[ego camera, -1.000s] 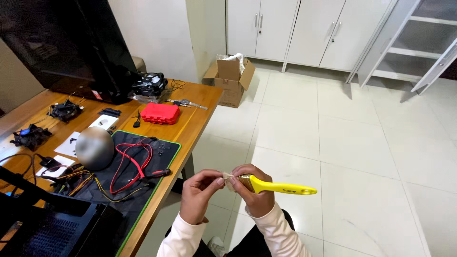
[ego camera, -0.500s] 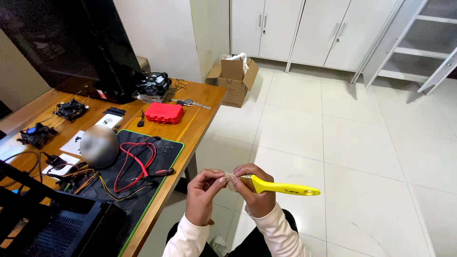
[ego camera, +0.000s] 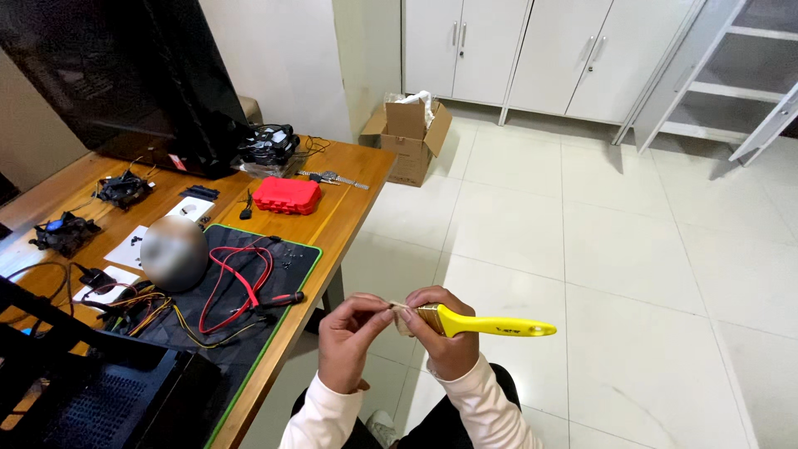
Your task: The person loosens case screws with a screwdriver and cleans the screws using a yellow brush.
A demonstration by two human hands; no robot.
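A wooden table fills the left side of the view. At its far left lie dark computer fans and small white cards, with a large black computer case standing at the back. Nearer the front, a black mat with a green edge carries a grey blurred round object, loops of red cable, a bundle of coloured wires and a screwdriver with a red and black handle. A red plastic case sits on the bare wood behind the mat, and a black open frame fills the lower left corner.

Past the table edge, pale floor tiles stretch to the right. An open cardboard box stands on the floor by the wall, white cabinet doors line the back, and white shelving stands at the far right.

Low in the middle, over the person's lap, the left hand pinches the bristles of a paintbrush between thumb and fingertips. Just beside it, touching it, the right hand is closed around the brush's ferrule. The yellow handle sticks out to the right, roughly level, clear of both hands and above the floor.
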